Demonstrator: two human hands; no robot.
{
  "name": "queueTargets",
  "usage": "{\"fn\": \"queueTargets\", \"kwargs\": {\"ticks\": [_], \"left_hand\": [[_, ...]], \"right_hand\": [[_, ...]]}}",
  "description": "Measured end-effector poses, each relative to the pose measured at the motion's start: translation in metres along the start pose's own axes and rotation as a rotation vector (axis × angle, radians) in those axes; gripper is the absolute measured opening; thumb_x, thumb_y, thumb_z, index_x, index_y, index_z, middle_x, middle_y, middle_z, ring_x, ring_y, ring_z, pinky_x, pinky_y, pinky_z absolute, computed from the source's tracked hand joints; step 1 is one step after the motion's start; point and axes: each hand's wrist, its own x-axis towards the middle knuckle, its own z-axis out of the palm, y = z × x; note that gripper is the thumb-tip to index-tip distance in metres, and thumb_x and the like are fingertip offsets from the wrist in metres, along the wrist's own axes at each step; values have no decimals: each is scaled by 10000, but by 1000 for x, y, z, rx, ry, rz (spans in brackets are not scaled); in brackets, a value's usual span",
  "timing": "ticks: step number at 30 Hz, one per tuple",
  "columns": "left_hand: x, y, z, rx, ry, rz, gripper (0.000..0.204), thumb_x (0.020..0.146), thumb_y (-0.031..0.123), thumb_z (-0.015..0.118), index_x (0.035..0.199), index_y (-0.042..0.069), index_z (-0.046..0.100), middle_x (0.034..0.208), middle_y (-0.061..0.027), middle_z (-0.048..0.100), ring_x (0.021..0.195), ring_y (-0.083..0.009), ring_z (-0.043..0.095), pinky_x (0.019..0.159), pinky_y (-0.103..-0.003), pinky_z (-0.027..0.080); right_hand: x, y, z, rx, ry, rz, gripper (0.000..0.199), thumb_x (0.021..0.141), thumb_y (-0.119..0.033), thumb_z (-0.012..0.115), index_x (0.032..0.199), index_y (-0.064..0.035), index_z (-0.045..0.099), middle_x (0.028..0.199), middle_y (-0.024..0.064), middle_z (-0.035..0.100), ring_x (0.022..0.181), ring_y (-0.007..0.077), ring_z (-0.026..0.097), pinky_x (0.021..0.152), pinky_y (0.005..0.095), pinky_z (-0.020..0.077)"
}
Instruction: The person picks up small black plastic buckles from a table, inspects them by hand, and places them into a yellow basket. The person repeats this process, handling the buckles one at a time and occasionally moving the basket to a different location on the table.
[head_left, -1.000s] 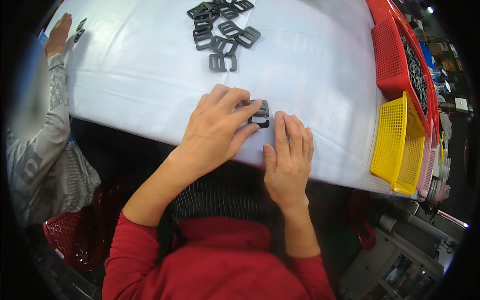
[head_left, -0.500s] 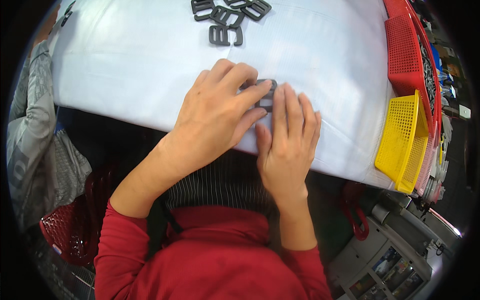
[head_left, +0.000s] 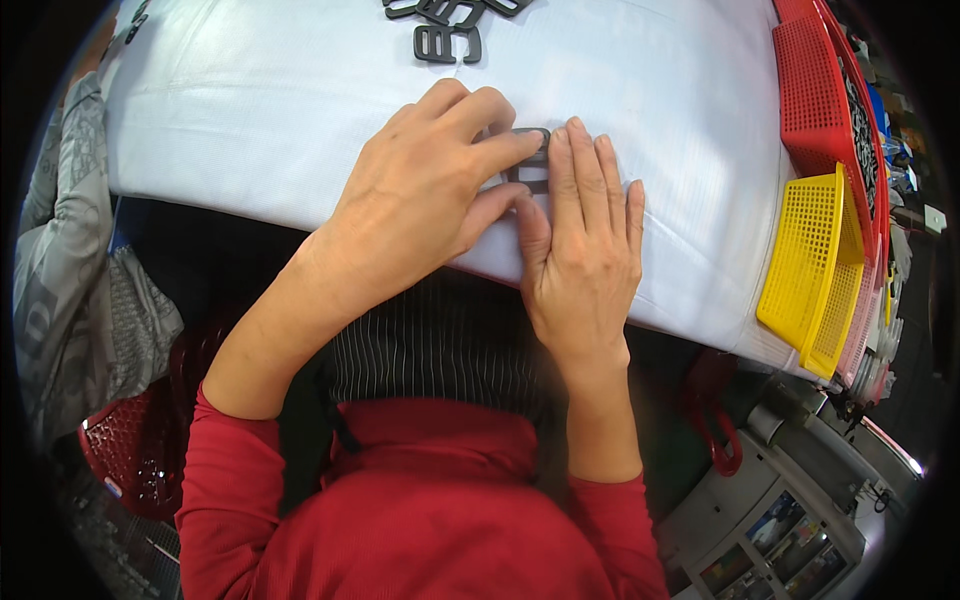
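Flat on the white-covered table lies a black plastic strap buckle (head_left: pixel 533 186), a slotted frame partly covered by fingers. My left hand (head_left: pixel 425 180) is closed on its left side, thumb and index finger at its edge. Stretched out flat, my right hand (head_left: pixel 588 245) rests with its fingers along the buckle's right edge and its thumb near the lower corner. Farther off, another black buckle (head_left: pixel 447 44) with an open hook end lies just in front of a small heap of similar buckles (head_left: pixel 450 12), cut off by the picture's upper edge.
At the table's right edge stand a yellow basket (head_left: pixel 800 265) and a red basket (head_left: pixel 808 95), with dark pieces in a container beside it. A person's grey sleeve (head_left: pixel 75 220) shows at the left, near a few black pieces (head_left: pixel 138 22) on the table (head_left: pixel 250 120).
Both hands and the buckle appear slightly higher in the picture, as does the heap, so the view has shifted. My right fingers have straightened and lie flatter beside the buckle.
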Motion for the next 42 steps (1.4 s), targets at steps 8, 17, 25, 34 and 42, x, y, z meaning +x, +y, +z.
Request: {"fn": "queueTargets", "kwargs": {"ticks": [8,17,25,34,42], "left_hand": [[2,0,0,15,-9,27,359,759,125,743,1112,92,690,1023,-58,586,902,-230,555,766,-341,499],[-1,-1,1,28,-6,26,352,768,139,744,1112,85,691,1019,-57,588,908,-234,555,770,-342,497],[1,-1,1,87,-4,66,339,776,169,745,1100,84,691,1039,-51,601,942,-241,560,792,-355,504],[18,-7,7,245,3,262,158,823,166,703,921,57,644,911,-75,646,851,-264,605,737,-394,508],[20,5,1,69,21,-154,212,868,217,676,974,37,639,855,-94,644,764,-288,609,695,-399,489]], "right_hand": [[-9,2,-4,-16,-1,-10,499,932,-313,571,1343,-32,540,1429,118,485,1354,323,413,1085,556,300],[-21,-1,-6,-53,-12,-13,517,931,-329,572,1343,-19,532,1429,122,483,1351,329,415,1069,566,317],[-19,-5,-4,-43,8,-20,466,956,-346,541,1283,-16,584,1394,137,512,1325,334,444,1060,554,341],[-27,11,-16,327,273,86,287,955,-205,566,1166,-26,645,1194,186,622,1016,355,632,850,410,514],[-24,15,-18,302,252,43,392,883,-30,581,1275,-22,573,1264,168,573,1127,345,573,931,433,474]]}}
